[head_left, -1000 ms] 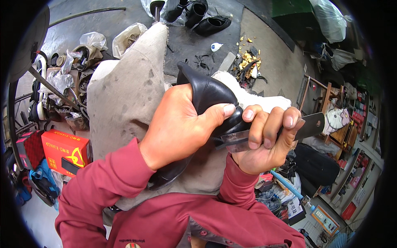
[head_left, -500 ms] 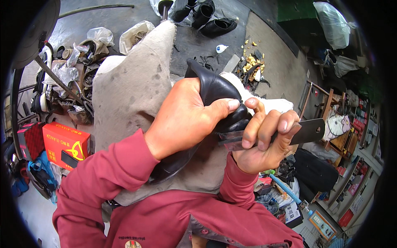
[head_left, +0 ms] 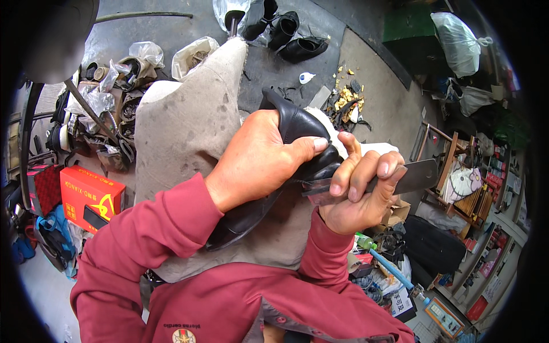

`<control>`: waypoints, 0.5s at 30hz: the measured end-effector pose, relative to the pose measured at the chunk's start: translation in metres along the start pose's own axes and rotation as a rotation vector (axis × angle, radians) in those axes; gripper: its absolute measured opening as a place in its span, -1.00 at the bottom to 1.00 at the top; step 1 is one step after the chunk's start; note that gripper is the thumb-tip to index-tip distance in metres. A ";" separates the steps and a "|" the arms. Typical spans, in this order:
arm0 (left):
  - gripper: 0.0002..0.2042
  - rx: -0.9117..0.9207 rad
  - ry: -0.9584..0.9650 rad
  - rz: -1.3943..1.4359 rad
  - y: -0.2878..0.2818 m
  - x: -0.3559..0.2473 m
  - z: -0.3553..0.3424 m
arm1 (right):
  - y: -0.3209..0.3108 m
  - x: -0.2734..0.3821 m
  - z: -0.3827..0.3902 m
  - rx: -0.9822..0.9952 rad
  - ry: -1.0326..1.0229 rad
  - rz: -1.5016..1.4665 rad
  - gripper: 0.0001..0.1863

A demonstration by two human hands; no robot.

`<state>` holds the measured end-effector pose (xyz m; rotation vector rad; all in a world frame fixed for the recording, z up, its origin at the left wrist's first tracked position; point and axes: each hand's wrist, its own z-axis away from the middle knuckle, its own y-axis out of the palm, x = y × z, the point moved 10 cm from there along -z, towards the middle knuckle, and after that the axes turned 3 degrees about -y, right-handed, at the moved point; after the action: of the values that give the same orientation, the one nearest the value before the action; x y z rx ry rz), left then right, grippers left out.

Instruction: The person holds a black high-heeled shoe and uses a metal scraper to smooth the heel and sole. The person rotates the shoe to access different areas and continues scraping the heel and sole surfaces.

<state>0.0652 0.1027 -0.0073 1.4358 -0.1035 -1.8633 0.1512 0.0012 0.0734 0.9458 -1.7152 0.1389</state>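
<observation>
My left hand point(head_left: 251, 151) is closed around a black leather shoe point(head_left: 293, 122), its thumb pressing the creased leather. The shoe lies slantwise over my lap, one end point(head_left: 237, 226) showing below my left wrist. In my right hand point(head_left: 366, 194) is a flat steel blade point(head_left: 418, 176), like a leather knife, gripped between thumb and fingers. Its broad end sticks out to the right, and its other end is close beside the shoe; whether it touches the leather I cannot tell. A stained grey-beige cloth point(head_left: 186, 114) covers my lap beneath the shoe.
Several black shoes point(head_left: 284, 30) stand at the far side. Yellow and black scraps point(head_left: 347, 103) and a small white bottle point(head_left: 306, 78) lie on the floor. An orange-red box point(head_left: 91, 197) is at the left, and a dark bag point(head_left: 434, 243) at the right.
The view has shifted slightly, so the surroundings sit a little lower. Both hands keep their hold on the shoe and the blade, with hardly any movement between them.
</observation>
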 end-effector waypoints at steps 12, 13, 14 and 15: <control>-0.86 0.015 0.015 0.009 0.005 -0.002 0.000 | -0.024 0.005 -0.012 -0.221 0.174 -0.323 -0.68; -0.87 0.021 0.018 0.019 0.006 -0.001 0.000 | -0.027 0.004 -0.011 -0.237 0.171 -0.274 -0.64; -0.86 0.035 0.016 -0.002 0.007 -0.001 0.000 | -0.027 0.005 -0.013 -0.214 0.161 -0.277 -0.63; -0.84 0.050 0.012 -0.023 0.007 -0.001 0.000 | -0.027 0.004 -0.013 -0.196 0.151 -0.281 -0.62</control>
<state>0.0692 0.0982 -0.0031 1.4876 -0.1290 -1.8821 0.1783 -0.0119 0.0725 0.9924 -1.4144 -0.1373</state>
